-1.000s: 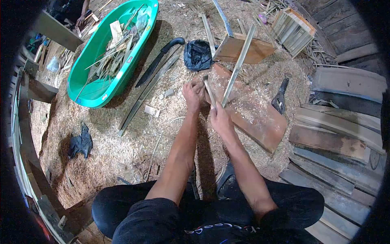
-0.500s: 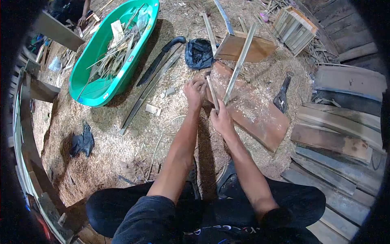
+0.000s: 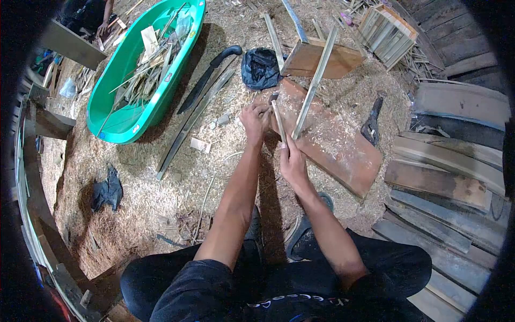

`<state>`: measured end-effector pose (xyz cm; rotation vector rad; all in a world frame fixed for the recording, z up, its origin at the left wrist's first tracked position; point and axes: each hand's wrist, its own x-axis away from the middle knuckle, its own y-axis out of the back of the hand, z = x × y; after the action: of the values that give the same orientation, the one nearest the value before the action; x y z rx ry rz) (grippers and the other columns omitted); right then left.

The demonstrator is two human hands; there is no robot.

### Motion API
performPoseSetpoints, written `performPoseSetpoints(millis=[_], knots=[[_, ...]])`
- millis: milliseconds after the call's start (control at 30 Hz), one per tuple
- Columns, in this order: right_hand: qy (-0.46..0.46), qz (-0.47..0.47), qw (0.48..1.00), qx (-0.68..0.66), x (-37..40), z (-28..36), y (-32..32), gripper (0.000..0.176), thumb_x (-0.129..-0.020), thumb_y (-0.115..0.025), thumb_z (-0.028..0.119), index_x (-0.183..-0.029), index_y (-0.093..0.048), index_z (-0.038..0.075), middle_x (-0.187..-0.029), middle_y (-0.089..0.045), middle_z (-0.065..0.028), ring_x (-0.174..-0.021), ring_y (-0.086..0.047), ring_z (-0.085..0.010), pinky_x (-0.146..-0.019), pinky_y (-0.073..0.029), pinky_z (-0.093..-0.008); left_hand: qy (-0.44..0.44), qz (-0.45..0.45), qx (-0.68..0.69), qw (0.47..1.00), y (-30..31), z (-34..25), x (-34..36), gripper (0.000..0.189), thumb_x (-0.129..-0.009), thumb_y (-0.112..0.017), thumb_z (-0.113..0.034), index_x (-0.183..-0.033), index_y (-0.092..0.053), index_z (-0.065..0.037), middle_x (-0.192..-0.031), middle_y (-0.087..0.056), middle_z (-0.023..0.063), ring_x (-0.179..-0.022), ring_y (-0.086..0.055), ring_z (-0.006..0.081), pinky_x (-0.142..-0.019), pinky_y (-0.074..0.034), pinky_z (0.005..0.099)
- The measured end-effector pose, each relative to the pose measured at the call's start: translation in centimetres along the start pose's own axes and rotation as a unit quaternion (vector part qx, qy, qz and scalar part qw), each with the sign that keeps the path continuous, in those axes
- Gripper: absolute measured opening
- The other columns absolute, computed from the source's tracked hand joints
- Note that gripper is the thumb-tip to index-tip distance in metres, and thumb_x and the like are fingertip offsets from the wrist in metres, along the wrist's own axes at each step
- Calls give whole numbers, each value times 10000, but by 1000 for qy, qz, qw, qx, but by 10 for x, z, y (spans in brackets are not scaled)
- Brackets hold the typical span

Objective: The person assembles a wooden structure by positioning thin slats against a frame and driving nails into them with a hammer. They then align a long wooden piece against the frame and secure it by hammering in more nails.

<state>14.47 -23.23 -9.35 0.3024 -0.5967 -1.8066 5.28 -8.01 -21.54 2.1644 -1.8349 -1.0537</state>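
My right hand (image 3: 293,161) is closed around the wooden handle of a small hammer (image 3: 279,121), whose dark head points away from me. Just left of the hammer head, my left hand (image 3: 255,120) has its fingers pinched together; whatever is between them is too small to make out. Both hands are at the near left edge of a reddish-brown board (image 3: 343,155) dusted with shavings. Beyond them an upturned wooden piece (image 3: 322,60) has long thin legs, one of which slants down beside my right hand.
A green tub (image 3: 120,121) holds wood scraps. Beside it lie a machete (image 3: 206,83) and a long strip (image 3: 188,131). A black bag (image 3: 260,70), a slatted crate (image 3: 383,35) and a dark-handled tool (image 3: 371,123) stand around. Planks (image 3: 440,185) line the right. Another person's hand (image 3: 103,28) shows top left.
The hammer handle has swung slightly lower and left in my right hand. My left hand stays close to the hammer head. My right foot has shifted, and the whole view has moved a little.
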Motion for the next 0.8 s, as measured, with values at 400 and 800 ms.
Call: performPoseSetpoints(millis=[400, 800], knots=[[48, 4, 999, 26, 2, -10, -4, 425, -957, -471, 161, -1305, -465, -83, -996, -619, -331, -880, -642, -434, -708, -525, -450, 10, 7, -17, 1000, 3, -2, 1, 134, -708, -753, -214, -815, -749, -133, -919, -680, 34, -944, -565, 260, -852, -414, 393], [102, -51, 993, 33, 3, -7, -10, 425, -960, -477, 156, -1314, -464, -78, -821, -620, -274, -691, -639, -330, -614, -491, -389, -1, -1, -36, 999, 7, -8, 0, 120, -715, -759, -217, -805, -754, -137, -901, -685, 27, -928, -570, 265, -835, -426, 399]])
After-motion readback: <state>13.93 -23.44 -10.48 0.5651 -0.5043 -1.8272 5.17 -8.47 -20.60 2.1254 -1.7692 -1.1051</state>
